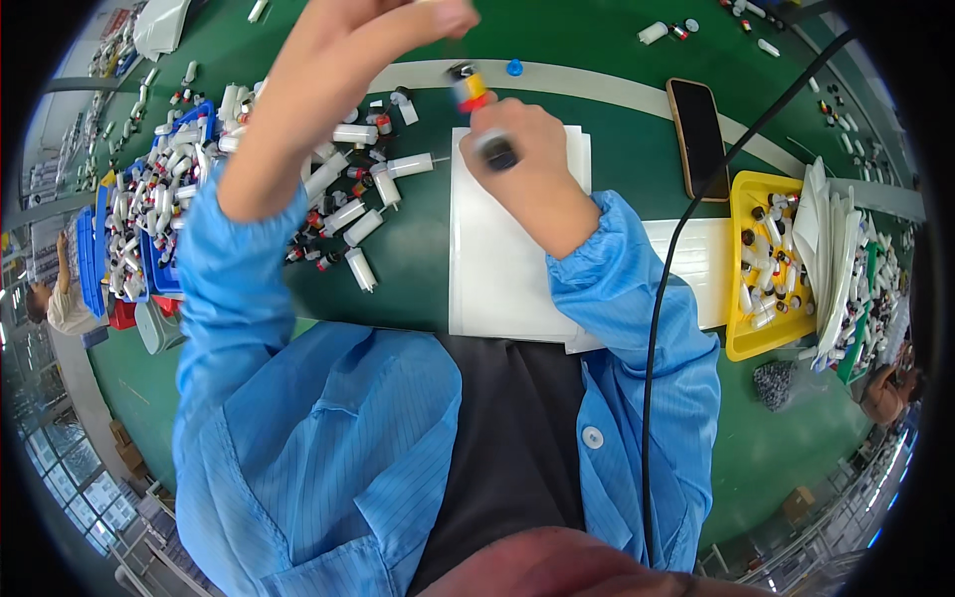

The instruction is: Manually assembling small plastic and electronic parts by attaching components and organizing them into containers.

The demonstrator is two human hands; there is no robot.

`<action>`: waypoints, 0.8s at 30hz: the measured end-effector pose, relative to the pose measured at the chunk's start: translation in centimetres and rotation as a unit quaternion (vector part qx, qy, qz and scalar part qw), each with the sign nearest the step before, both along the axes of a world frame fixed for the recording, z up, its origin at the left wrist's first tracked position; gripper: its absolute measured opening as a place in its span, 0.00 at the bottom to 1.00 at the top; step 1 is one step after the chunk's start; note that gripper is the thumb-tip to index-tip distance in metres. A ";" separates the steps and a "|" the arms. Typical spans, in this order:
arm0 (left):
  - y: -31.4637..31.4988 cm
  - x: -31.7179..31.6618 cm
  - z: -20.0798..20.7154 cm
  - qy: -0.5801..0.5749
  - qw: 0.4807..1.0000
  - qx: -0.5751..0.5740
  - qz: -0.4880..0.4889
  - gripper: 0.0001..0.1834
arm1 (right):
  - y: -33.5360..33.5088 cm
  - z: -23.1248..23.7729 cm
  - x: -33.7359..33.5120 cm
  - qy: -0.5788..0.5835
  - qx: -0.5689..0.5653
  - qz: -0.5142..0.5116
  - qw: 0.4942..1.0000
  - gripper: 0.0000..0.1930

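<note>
My right hand (532, 149) is closed around a small cylinder with black, yellow and red bands (468, 88), above white sheets of paper (502, 249). A blurred round black end (495, 151) shows at the lower side of that fist; whether it belongs to the same piece I cannot tell. Higher up, at the top edge, my left hand (383, 40) has thumb and finger brought together just above the cylinder. What they pinch, if anything, is hidden or blurred. Loose white plastic cylinders (363, 227) with black and red ends lie on the green table left of the paper.
A blue bin (164, 264) heaped with similar pieces stands at the left. At the right are a phone (696, 139), a yellow tray (738, 338) of parts and a stack of white sheets (841, 259). A black cable (665, 289) hangs across the right side. A blue cap (514, 68) lies beyond my hands.
</note>
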State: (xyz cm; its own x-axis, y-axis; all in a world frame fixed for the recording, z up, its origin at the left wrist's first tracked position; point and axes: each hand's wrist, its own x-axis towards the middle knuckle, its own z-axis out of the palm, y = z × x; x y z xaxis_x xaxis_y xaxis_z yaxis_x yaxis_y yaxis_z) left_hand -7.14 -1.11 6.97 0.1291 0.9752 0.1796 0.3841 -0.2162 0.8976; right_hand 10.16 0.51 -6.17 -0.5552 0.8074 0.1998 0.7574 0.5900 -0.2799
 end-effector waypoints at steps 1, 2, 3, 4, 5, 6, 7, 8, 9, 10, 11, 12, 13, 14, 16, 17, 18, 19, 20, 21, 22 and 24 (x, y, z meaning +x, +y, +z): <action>-1.2 -0.5 -1.5 -0.097 0.995 -0.018 0.008 0.22 | -0.1 0.2 -0.4 -0.004 -0.004 0.012 1.000 0.07; -2.2 -0.8 -3.3 -0.196 0.980 -0.036 0.014 0.21 | 0.0 0.4 -0.6 0.000 -0.008 0.009 1.000 0.06; -3.1 -0.1 -4.5 -0.271 0.959 -0.078 0.036 0.22 | 0.0 0.4 -0.6 0.000 -0.012 0.004 1.000 0.06; -3.6 0.8 -5.4 -0.357 0.926 -0.119 0.044 0.22 | -0.2 0.3 -0.5 -0.002 -0.020 -0.004 1.000 0.05; -3.7 0.9 -6.4 -0.425 0.888 -0.172 0.028 0.23 | -0.1 0.1 -0.2 0.015 -0.026 0.004 1.000 0.05; -3.8 0.8 -7.5 -0.490 0.843 -0.223 0.012 0.23 | 0.2 -0.1 0.5 0.031 -0.033 0.013 0.999 0.06; -3.8 1.1 -8.6 -0.476 0.845 -0.244 0.021 0.21 | 0.6 -0.3 1.1 0.046 -0.037 0.023 0.998 0.06; -3.9 1.1 -9.2 -0.479 0.839 -0.257 0.021 0.21 | 0.8 -0.2 1.4 0.056 -0.052 0.028 0.997 0.06; -3.9 1.1 -9.8 -0.482 0.833 -0.270 0.021 0.21 | 1.1 0.0 1.6 0.066 -0.067 0.033 0.995 0.07; -3.8 1.1 -10.3 -0.482 0.828 -0.286 0.018 0.21 | 1.2 0.2 1.9 0.077 -0.084 0.034 0.993 0.07; -3.6 0.8 -10.8 -0.458 0.843 -0.281 0.015 0.21 | 1.2 0.4 1.9 0.072 -0.089 0.027 0.993 0.08; -3.5 0.7 -11.1 -0.469 0.835 -0.286 0.030 0.21 | 1.2 0.6 1.8 0.066 -0.094 0.020 0.993 0.08; -3.4 0.5 -11.2 -0.478 0.828 -0.290 0.046 0.21 | 1.2 0.8 1.5 0.065 -0.100 0.014 0.993 0.09; -3.3 0.4 -11.4 -0.486 0.820 -0.295 0.062 0.22 | 1.2 0.9 1.3 0.051 -0.101 0.008 0.994 0.09; -3.1 0.6 -11.4 -0.490 0.818 -0.296 0.056 0.20 | 1.3 1.1 0.8 0.024 -0.102 -0.004 0.994 0.08; -3.0 0.8 -11.4 -0.483 0.823 -0.296 0.050 0.19 | 1.2 1.2 0.5 0.016 -0.098 -0.012 0.995 0.08; -2.9 0.8 -11.6 -0.476 0.828 -0.295 0.043 0.19 | 1.0 1.2 0.1 0.008 -0.094 -0.020 0.995 0.08; -2.8 0.8 -11.9 -0.476 0.828 -0.295 0.027 0.19 | 0.9 1.2 -0.2 -0.001 -0.089 -0.028 0.996 0.09; -2.7 0.8 -12.3 -0.477 0.828 -0.294 0.012 0.18 | 0.7 1.0 -0.6 -0.002 -0.085 -0.030 0.996 0.08; -2.7 0.9 -12.6 -0.477 0.828 -0.294 -0.004 0.18 | 0.5 0.7 -0.8 -0.002 -0.080 -0.032 0.996 0.08; -2.9 0.8 -12.7 -0.484 0.825 -0.292 0.008 0.18 | 0.4 0.6 -1.0 -0.002 -0.075 -0.032 0.997 0.08; -3.2 0.8 -12.9 -0.496 0.818 -0.289 0.031 0.18 | 0.5 0.9 -0.7 -0.005 -0.075 -0.032 0.997 0.07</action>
State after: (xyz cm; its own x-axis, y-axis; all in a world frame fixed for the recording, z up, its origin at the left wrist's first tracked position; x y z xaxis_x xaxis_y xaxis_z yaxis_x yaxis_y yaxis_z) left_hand -6.31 -4.27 -5.91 0.1467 0.9335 -0.3273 -0.6006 0.3470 0.7203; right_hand 9.46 1.00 -5.31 -0.5032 0.8613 0.0697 0.7950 0.4931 -0.3532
